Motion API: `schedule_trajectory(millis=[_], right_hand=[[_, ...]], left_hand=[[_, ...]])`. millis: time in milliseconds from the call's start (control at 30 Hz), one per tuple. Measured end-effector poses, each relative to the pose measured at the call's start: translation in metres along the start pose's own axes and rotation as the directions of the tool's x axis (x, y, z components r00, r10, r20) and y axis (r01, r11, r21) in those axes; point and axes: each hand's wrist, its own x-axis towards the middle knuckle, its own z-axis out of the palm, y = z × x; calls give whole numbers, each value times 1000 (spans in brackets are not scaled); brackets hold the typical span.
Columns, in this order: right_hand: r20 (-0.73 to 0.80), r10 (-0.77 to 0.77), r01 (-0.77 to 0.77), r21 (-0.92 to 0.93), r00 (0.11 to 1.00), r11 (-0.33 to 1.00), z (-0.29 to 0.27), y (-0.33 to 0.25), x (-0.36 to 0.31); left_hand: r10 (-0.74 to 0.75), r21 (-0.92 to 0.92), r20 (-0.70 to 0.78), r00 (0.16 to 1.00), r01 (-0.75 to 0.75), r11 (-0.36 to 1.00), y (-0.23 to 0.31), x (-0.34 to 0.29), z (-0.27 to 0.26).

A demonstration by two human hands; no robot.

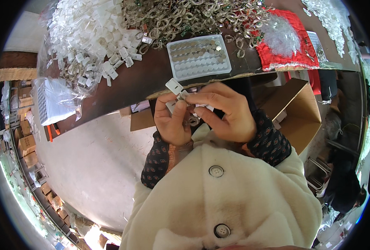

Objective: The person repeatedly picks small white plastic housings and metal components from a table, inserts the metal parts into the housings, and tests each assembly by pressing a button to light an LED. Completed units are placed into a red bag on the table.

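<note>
While hands [172, 121] [233, 114] obscure likely casings [174, 86], tray [203, 76] beyond

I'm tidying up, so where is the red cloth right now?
In the head view, the red cloth lies on the table at the upper right, just right of the white tray, with clear plastic heaped on it.

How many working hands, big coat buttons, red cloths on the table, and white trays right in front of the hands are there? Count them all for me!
Hands, the left hand and right hand: 2
Coat buttons, upper button and lower button: 2
Red cloth: 1
White tray: 1
Total: 6
</note>
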Motion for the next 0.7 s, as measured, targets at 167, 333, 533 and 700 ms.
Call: schedule_trajectory(millis=[167, 333, 533, 700], right_hand=[[-292, -77, -43, -386, 953, 922, -31, 41, 24], [-209, -143, -8, -591, 967, 806, -33, 61, 31], [-132, -70, -30, -634, 989, 773, -33, 60, 33], [-107, -14, -53, -594, 994, 802, -37, 59, 36]], left_hand=[[-150, -9, 25, 988, 151, 989, 3, 12, -9], [-175, -2, 34, 984, 175, 985, -2, 18, -12], [-206, -14, 80, 975, 208, 978, -2, 20, -14], [-220, -37, 100, 970, 225, 974, -3, 22, -11]])
